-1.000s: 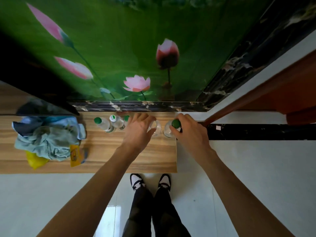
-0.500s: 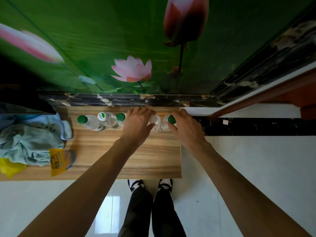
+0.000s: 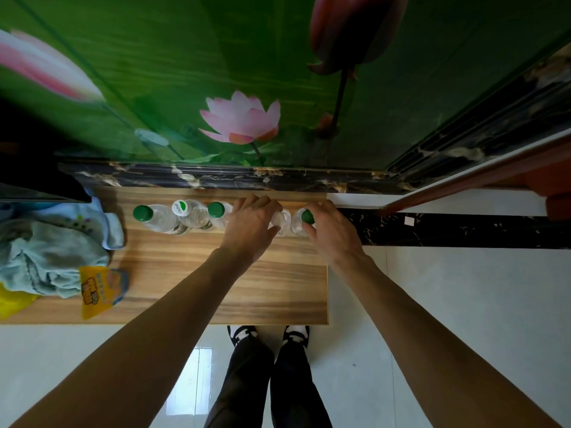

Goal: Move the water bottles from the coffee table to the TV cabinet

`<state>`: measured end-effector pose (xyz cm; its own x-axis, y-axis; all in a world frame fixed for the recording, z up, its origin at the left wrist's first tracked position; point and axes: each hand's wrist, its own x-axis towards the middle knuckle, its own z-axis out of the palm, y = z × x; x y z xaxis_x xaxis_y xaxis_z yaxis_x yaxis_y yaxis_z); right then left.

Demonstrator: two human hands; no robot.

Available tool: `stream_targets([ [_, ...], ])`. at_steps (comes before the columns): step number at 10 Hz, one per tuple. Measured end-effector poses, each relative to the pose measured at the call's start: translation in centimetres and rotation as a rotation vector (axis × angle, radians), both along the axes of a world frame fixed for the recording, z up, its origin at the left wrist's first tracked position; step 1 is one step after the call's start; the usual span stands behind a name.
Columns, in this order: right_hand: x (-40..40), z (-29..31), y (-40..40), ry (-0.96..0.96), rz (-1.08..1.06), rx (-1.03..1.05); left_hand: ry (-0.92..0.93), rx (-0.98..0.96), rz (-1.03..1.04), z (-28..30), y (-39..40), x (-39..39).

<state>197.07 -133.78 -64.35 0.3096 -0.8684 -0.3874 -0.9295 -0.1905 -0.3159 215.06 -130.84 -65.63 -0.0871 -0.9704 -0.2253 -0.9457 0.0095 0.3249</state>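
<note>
while both hands reach over the far edge of the wood-grain tv cabinet top [image 3: 216,288], the left hand [image 3: 250,227] is cupped down over a clear plastic water bottle [image 3: 281,222], its fingers wrapped round the neck and hiding the cap. just beside it, the right hand [image 3: 332,233] pinches the green-capped clear plastic bottle [image 3: 302,220] near its top, thumb on the near side and fingers behind. these two bottles stand upright, touching each other, close to the cabinet's right end. to the left, three more clear bottles stand in the same row along the back edge: a green-capped one [image 3: 216,211] just beside the left hand, a white-capped one [image 3: 185,211], and another green-capped one [image 3: 148,216]. further left lie a crumpled pale blue cloth [image 3: 52,254] and a yellow snack packet [image 3: 99,288].
</note>
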Motion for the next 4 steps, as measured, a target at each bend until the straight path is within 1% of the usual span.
stream_targets([
  [2, -0.6, -0.4, 0.0, -0.003, -0.042, -0.002, 0.014, 0.011, -0.015, -0.9, -0.3, 0.0],
  [3, -1.2, 0.7, 0.3, 0.021, -0.058, 0.079, 0.052, 0.047, -0.008, 0.2, 0.1, 0.1],
  [4, -2.2, 2.1, 0.9, -0.045, -0.084, 0.116, 0.149, -0.003, 0.079, 1.6, 1.2, 0.5],
])
